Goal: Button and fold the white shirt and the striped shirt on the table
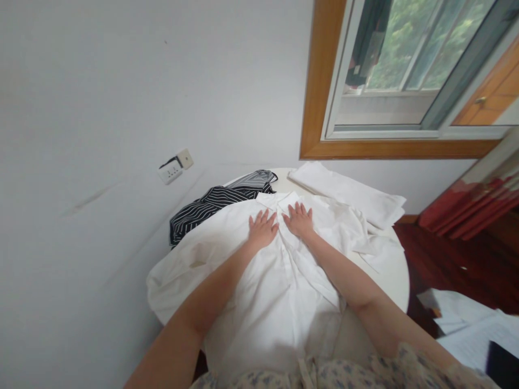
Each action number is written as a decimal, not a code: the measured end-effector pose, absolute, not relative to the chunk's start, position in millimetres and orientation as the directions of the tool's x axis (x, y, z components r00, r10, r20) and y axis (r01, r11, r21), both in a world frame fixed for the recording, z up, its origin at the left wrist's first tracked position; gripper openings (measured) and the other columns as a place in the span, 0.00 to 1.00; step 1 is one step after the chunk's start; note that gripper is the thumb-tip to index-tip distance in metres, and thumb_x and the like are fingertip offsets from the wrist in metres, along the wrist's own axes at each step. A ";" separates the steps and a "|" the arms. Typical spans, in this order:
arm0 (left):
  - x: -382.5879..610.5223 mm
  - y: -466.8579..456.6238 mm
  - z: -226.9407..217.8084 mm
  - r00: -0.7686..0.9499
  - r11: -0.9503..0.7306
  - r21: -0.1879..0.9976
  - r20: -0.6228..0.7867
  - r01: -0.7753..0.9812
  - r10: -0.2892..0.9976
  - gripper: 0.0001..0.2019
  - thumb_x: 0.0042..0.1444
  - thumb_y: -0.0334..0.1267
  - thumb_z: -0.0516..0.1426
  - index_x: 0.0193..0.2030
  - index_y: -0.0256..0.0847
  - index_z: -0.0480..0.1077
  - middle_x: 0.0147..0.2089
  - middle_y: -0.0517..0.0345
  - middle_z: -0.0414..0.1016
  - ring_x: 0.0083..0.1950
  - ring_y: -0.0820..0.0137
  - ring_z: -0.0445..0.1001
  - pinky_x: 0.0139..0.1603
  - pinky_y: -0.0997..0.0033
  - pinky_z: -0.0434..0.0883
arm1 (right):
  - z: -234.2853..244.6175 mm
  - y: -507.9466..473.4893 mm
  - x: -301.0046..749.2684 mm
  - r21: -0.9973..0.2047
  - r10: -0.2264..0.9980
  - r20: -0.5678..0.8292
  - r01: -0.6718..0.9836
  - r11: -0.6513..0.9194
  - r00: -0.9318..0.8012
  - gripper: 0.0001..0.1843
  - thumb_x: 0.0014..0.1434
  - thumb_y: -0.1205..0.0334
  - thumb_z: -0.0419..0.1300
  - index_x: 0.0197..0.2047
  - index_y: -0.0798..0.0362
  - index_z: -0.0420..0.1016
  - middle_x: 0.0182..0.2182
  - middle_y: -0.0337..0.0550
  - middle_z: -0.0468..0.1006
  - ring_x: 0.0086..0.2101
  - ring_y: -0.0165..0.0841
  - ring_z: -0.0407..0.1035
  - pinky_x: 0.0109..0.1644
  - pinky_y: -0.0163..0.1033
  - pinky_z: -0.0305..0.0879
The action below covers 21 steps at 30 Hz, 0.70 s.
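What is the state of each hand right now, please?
Left hand: open, palm down on the white shirt, not grasping it.
Right hand: open, palm down on the same shirt, near its collar.

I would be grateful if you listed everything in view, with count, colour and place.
collared shirt: one, white, spread on table
table: one, white, beneath shirt
folded cloth: one, white, table's far right
striped fabric: count unclear, black-grey-white, beyond shirt, left
wall plates: two, whitish, wall (white)
window frame: one, brown, upper right
foliage: uncounted, green, beyond window
curtain: one, red-and-white, right
floor: one, dark red, right
papers: several, white, lower right
floral clothing: one, beige-blue, bottom
left hand, right hand: two, bare, on shirt
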<state>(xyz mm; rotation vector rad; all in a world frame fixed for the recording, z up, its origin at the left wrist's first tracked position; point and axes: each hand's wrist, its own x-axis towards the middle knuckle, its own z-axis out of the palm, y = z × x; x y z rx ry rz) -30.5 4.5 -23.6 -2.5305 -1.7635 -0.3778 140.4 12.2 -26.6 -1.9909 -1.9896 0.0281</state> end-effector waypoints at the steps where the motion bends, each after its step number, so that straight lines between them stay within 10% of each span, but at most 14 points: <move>1: -30.0 2.6 -25.0 0.328 -0.358 0.115 0.217 0.927 0.919 0.26 0.65 0.50 0.42 0.68 0.50 0.56 0.71 0.52 0.51 0.71 0.53 0.48 0.66 0.34 0.45 | -26.0 12.2 141.2 -0.252 0.975 0.220 0.967 0.030 0.027 0.34 0.66 0.42 0.40 0.68 0.53 0.56 0.67 0.55 0.52 0.66 0.49 0.43 0.65 0.63 0.35; 7: -29.1 4.0 -24.5 0.321 -0.349 0.126 0.203 0.929 0.925 0.26 0.64 0.50 0.42 0.68 0.50 0.56 0.72 0.53 0.50 0.72 0.55 0.48 0.67 0.37 0.45 | -19.4 12.8 157.5 -0.303 0.981 0.194 0.952 0.041 0.019 0.28 0.68 0.54 0.40 0.67 0.51 0.56 0.66 0.49 0.58 0.65 0.41 0.49 0.67 0.56 0.42; 13: -40.1 10.6 -25.1 0.352 -0.375 0.138 0.165 0.917 0.921 0.28 0.65 0.52 0.41 0.68 0.48 0.54 0.72 0.52 0.48 0.72 0.56 0.48 0.67 0.38 0.45 | -21.7 -7.5 206.1 -0.136 0.993 0.112 0.990 0.038 -0.022 0.33 0.65 0.40 0.40 0.67 0.47 0.56 0.68 0.48 0.52 0.66 0.51 0.45 0.63 0.69 0.40; 21: -84.6 6.5 -20.5 0.358 -0.369 0.031 0.180 0.929 0.916 0.26 0.66 0.49 0.42 0.67 0.47 0.57 0.71 0.51 0.52 0.71 0.57 0.52 0.68 0.49 0.51 | -17.5 -25.3 245.7 -0.084 0.985 0.170 0.996 0.038 -0.023 0.31 0.67 0.43 0.39 0.65 0.48 0.60 0.66 0.51 0.56 0.65 0.45 0.49 0.65 0.57 0.49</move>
